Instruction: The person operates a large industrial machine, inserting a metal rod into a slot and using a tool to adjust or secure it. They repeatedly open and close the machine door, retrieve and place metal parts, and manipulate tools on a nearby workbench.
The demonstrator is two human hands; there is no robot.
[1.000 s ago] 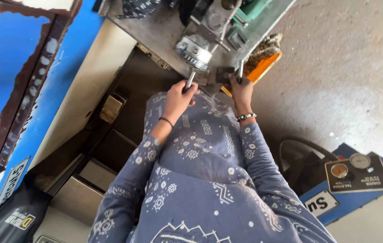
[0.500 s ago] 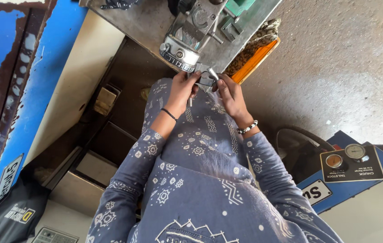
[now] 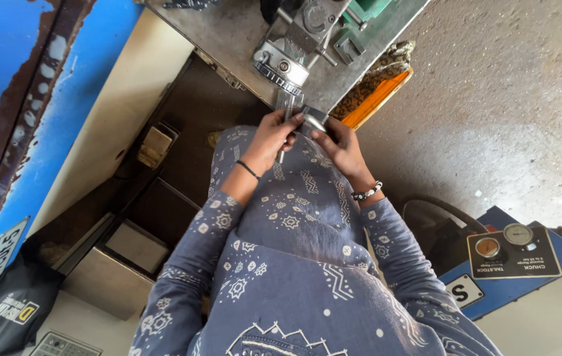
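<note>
We are looking down at our two hands meeting just below the near edge of a grey metal bench [image 3: 228, 33], right under the round knurled chuck [image 3: 281, 66] of the machine mounted on it. Our left hand [image 3: 271, 138] is curling its fingers shut around a slim metal rod [image 3: 283, 125], whose long axis is running from the chuck straight down toward our chest, one end pointing up at the chuck, the other poking out below the fist. Our right hand [image 3: 337, 145] is pinching a small dark metal block [image 3: 314, 120] with fingertips closed on it, touching the rod's side. Room is tight here: the bench edge is sitting just above the knuckles, our patterned blue garment [image 3: 294, 264] is filling the space beneath, and an orange tray [image 3: 376, 99] is lying just beside the right hand. To the right, bare concrete floor [image 3: 512, 112] is opening wide, with a blue gauge panel [image 3: 515, 254] well apart. To the left, dark open shelves [image 3: 162, 198] are lying under the bench.
</note>
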